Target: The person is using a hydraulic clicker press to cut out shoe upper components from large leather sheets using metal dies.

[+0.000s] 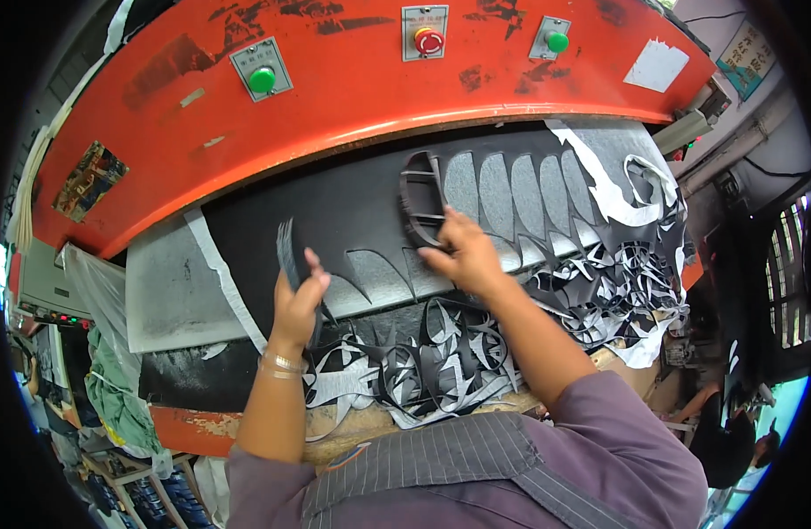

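A big orange press (335, 88) stands at the far side, with a black sheet (357, 198) before it and curly scraps (423, 363) heaped near. The right hand (472, 254) pinches the near end of a half-moon cutting die (406, 208) on the sheet; the left hand (298, 307), farther left, closes around thin dark cut pieces (287, 251).

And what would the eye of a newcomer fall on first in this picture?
Probably the orange panel across the top, with a red button between two green buttons. Below it, a black sheet shows curved cut-outs, and the right hand grips a curved frame beside them. The left hand holds thin dark pieces, while tangled scraps lie along the near edge.
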{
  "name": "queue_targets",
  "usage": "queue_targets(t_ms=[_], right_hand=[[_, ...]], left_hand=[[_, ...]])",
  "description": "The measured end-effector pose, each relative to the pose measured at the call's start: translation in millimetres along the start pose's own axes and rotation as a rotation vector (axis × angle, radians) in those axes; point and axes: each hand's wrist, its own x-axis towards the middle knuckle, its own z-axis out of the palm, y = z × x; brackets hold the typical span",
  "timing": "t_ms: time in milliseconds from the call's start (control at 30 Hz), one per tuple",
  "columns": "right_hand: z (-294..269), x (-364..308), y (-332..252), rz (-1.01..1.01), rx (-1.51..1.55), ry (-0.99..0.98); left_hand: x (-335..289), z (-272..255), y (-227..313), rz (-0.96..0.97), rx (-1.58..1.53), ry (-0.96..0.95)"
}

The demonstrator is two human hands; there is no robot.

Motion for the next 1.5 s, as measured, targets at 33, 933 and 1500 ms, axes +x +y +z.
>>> queue_targets(t_ms=[33, 933, 1500], right_hand=[[13.5, 4.8, -11.8, -0.026, -0.049, -0.002], [35.1, 27.0, -45.5, 0.105, -0.016, 0.056], [-185.7, 89.2, 9.5, 0.099, -0.12, 0.832]], left_hand=[[20.9, 4.6, -5.1, 0.057, 0.07, -0.016], [76.7, 27.8, -9.2, 0.109, 0.947, -0.305], [-13.3, 44.4, 144.7, 0.232, 0.756, 0.138]])
